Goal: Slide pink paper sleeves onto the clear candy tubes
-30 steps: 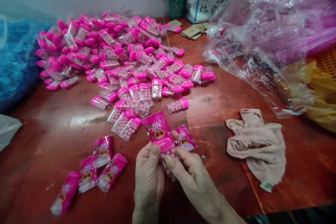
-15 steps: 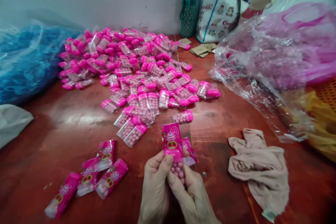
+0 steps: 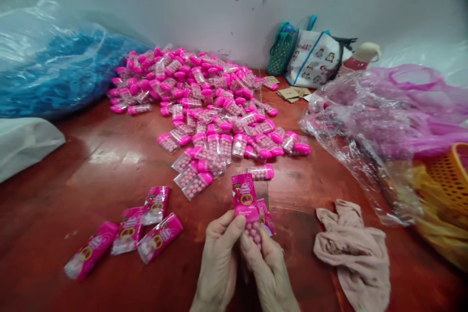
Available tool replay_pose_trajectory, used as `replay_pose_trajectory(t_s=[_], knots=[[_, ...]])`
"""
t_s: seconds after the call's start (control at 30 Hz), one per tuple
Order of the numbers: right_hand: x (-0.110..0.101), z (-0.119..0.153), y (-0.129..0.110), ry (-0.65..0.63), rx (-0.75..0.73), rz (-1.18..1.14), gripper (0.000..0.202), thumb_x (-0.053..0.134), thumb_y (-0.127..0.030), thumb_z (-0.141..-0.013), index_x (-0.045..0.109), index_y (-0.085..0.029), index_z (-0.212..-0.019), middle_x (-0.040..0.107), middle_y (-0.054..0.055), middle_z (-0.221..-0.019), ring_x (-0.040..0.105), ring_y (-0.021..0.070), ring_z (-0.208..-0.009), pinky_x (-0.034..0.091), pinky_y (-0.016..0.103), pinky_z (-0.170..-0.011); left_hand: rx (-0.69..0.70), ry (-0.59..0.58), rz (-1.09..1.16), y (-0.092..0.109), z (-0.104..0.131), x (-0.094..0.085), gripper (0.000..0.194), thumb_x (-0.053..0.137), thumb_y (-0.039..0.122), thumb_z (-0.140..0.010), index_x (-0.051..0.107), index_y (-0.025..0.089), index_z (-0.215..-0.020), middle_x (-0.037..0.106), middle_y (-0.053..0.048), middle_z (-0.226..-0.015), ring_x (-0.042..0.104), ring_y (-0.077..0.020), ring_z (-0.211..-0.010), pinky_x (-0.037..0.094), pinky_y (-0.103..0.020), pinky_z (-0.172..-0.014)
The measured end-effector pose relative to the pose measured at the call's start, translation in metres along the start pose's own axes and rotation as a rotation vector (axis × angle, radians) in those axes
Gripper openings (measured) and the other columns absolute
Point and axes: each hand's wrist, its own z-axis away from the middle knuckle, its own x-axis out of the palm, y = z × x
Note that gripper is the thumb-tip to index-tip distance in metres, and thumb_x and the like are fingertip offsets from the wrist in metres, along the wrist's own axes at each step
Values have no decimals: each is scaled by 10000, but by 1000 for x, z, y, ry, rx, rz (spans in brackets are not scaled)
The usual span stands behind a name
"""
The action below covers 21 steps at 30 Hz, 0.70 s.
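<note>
Both hands are closed around a small clear candy container full of pink balls. A printed pink wrapper sleeve covers its top end and sticks up beyond it. My left hand pinches the lower edge of the sleeve on the left side. On the right, my right hand grips the container's body, thumb across its front. Partly hidden behind the fingers, another printed pink wrapper lies on the table. Several wrapped candy packs rest at the left front.
A large heap of pink-capped candy containers spreads across the wooden table. Bagged blue pieces lie left. A beige cloth, a clear and pink plastic bag and a yellow basket are right. A white tote stands behind.
The view has tilted up and shifted left, so the surroundings appear shifted. Both hands keep their hold on the container and sleeve, with little visible movement between them.
</note>
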Motion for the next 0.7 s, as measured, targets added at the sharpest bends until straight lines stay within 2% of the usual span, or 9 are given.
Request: replay_pose_trajectory(t_s=[0.1, 0.23, 0.4, 0.47, 0.57, 0.67, 0.7], knots=[[-2, -1, 3, -36, -63, 38, 324, 489, -466, -843, 552, -161, -753, 404, -38, -602, 360, 98, -546, 315, 206, -486, -43, -51, -49, 1, 0, -1, 133, 638, 170, -757, 732, 168, -850, 704, -33, -690, 635, -147, -696, 476, -246, -699], [-4, -2, 3, -18, -100, 43, 314, 499, -448, -846, 536, -163, -718, 402, -37, -605, 352, 94, -547, 310, 201, -485, -59, -96, -94, 4, 2, -4, 168, 621, 187, -772, 723, 146, -899, 712, -59, -735, 637, -163, -733, 474, -257, -710], [0, -4, 7, -138, -4, -175, 316, 510, -486, -830, 533, -176, -777, 324, -82, -515, 285, 63, -412, 241, 175, -376, -40, -108, -114, 2, 2, -7, 183, 597, 198, -795, 711, 168, -935, 715, -55, -783, 632, -157, -759, 467, -240, -703], [0, -5, 8, -112, 3, -181, 326, 525, -496, -816, 552, -172, -826, 360, -75, -525, 330, 66, -419, 267, 169, -377, -58, -98, -104, 1, 3, -5, 195, 590, 224, -803, 703, 179, -956, 714, -56, -801, 631, -159, -762, 469, -239, -691], [-7, -5, 4, -2, -69, 12, 327, 511, -474, -829, 598, -158, -845, 496, -21, -600, 473, 109, -533, 376, 187, -455, -85, -124, -70, 1, 5, -3, 219, 611, 233, -786, 690, 181, -984, 707, -64, -845, 626, -167, -790, 466, -255, -737], [-20, -2, -8, -33, -164, 338, 279, 521, -413, -836, 647, -165, -856, 592, 21, -640, 553, 158, -602, 439, 231, -557, -33, -72, -104, 4, 6, -4, 188, 607, 231, -788, 694, 172, -944, 698, -55, -816, 616, -160, -777, 464, -253, -747], [-25, 0, -12, 7, -206, 424, 255, 550, -398, -820, 658, -173, -872, 610, 29, -654, 567, 170, -615, 447, 244, -580, 4, -50, -145, 4, 7, -5, 178, 593, 235, -799, 694, 169, -930, 692, -50, -795, 611, -154, -756, 466, -246, -728]])
